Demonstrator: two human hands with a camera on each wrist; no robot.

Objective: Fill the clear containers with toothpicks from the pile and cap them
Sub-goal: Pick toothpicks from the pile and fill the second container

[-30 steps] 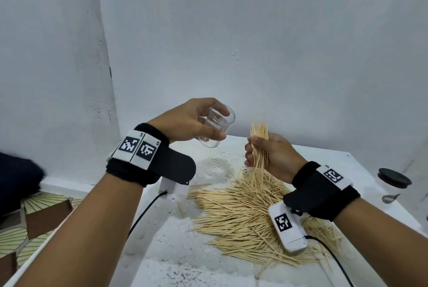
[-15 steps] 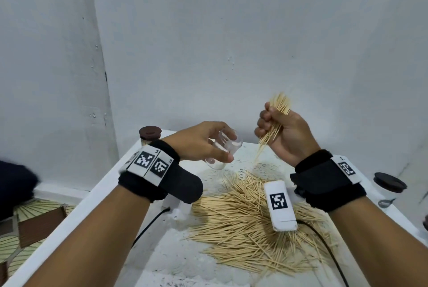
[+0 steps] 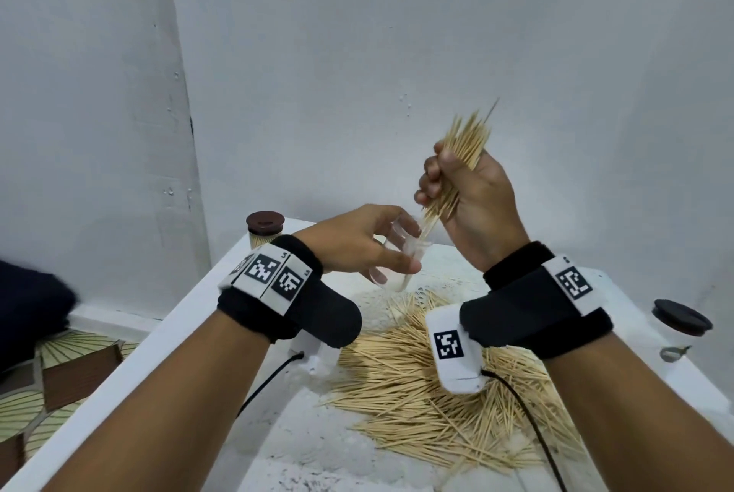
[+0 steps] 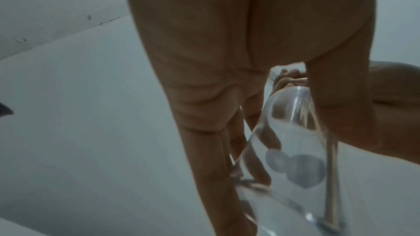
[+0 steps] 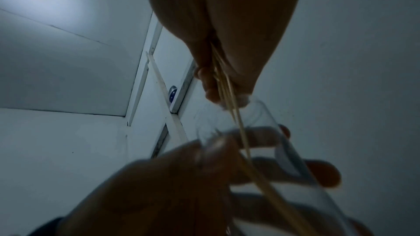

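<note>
Right hand (image 3: 468, 189) fisted around a bundle of thin pale wooden toothpicks (image 3: 466, 142), gripped at mid-length; upper tips fanning above the fist, lower tips reaching down into the mouth of a small clear plastic cylindrical container (image 3: 401, 257). Left hand (image 3: 357, 247) pinching that container by its side wall between thumb and fingertips, mouth tilted up towards the bundle, held above the loose pile of toothpicks (image 3: 437, 384) on the white table (image 3: 190, 313). Judged light, stiff and brittle: sticks likely to splay or slip if the fist loosens, hence best held at the middle. Container judged light and slick, best held at the wall below the rim. Wrist views blurred; possibly only a few sticks inside so far. Against half a second ago: bundle brought across from beside the container, lower tips now entering it. Brown-capped filled container (image 3: 265, 231) standing beyond the left wrist.
</note>
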